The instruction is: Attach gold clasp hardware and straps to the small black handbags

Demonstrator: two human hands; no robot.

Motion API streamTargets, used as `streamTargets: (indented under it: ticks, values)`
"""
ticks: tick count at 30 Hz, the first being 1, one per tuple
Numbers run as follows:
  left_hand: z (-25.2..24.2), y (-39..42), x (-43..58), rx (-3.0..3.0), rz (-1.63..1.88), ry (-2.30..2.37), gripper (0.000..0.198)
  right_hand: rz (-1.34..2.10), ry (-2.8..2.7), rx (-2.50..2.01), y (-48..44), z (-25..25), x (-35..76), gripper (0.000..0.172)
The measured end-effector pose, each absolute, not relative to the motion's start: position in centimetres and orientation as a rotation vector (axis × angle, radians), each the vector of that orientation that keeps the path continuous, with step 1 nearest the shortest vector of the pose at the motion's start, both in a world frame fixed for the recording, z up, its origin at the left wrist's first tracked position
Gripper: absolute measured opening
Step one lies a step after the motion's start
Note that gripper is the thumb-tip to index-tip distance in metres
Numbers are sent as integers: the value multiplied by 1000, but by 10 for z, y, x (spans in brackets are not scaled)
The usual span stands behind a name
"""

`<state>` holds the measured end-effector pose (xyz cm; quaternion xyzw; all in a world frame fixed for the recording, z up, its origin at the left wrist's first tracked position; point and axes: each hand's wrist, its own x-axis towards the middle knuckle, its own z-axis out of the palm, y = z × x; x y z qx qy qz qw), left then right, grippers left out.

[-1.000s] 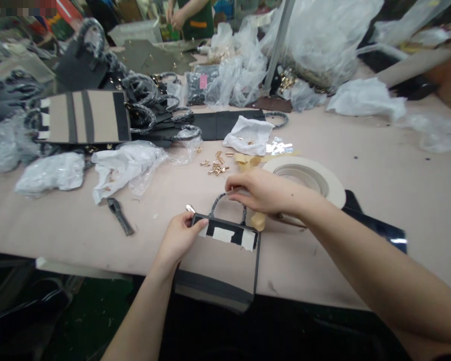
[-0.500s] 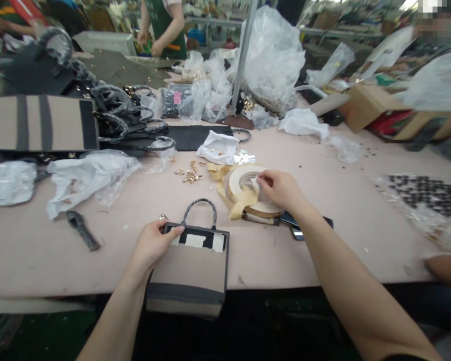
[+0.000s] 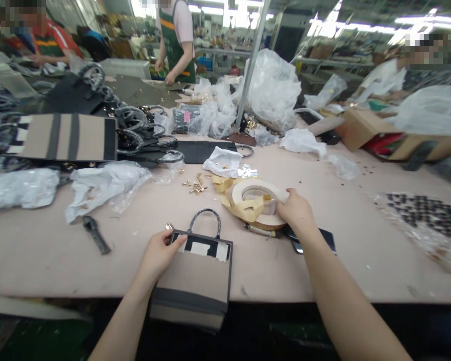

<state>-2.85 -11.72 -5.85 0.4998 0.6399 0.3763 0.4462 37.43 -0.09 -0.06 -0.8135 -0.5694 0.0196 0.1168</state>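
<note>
Left hand (image 3: 160,258) clamped on the top corner of a small canvas tote bag (image 3: 191,283), the bag just right of that hand, long axis running upright from the table edge. Right hand (image 3: 295,213) curled against a roll of beige masking tape (image 3: 255,198), the roll just left of the hand, a black phone (image 3: 308,238) just below. Tote nearer the left hand, well apart from the right.
</note>
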Motion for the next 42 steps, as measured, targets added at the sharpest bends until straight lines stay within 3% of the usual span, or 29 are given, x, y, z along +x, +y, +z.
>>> streamTargets:
  ticks: [4,8,11,16,18,20,22,29,32,36,38,42]
  values:
    - [-59,-122,-32,1201,1055,1489,38,58,-1543,-2398,14,18,408,34]
    - [-57,-124,-35,962,1090,1411,38,-61,-1311,-2404,34,58,449,42]
    - [-52,-125,-40,833,1126,1410,40,-21,-1276,-2371,45,76,464,37]
    - [-26,-133,-55,798,1191,1414,42,57,-1409,-2105,8,61,412,38]
    - [-12,-139,-62,804,1250,1416,41,325,-1567,-1886,-34,39,360,32]
    - [2,-144,-67,845,1297,1412,38,1132,-1588,-1391,-81,16,300,50]
    - [15,-148,-70,953,1280,1409,36,1447,-1494,-1151,-118,-1,244,67]
    - [29,-168,-65,1147,1307,1508,39,1392,-1333,-1165,-134,11,170,51]
    - [21,-191,-66,1110,1194,1442,61,1490,-1170,-1169,-129,13,170,52]
    - [21,-220,-89,1156,957,1373,51,1734,-853,-1121,-131,6,170,70]
    - [38,-225,-116,1025,1145,1594,54,1851,-841,-1029,-131,2,172,77]
    - [108,-203,-197,702,1494,1942,62,1881,-1066,-1159,-127,-15,179,69]
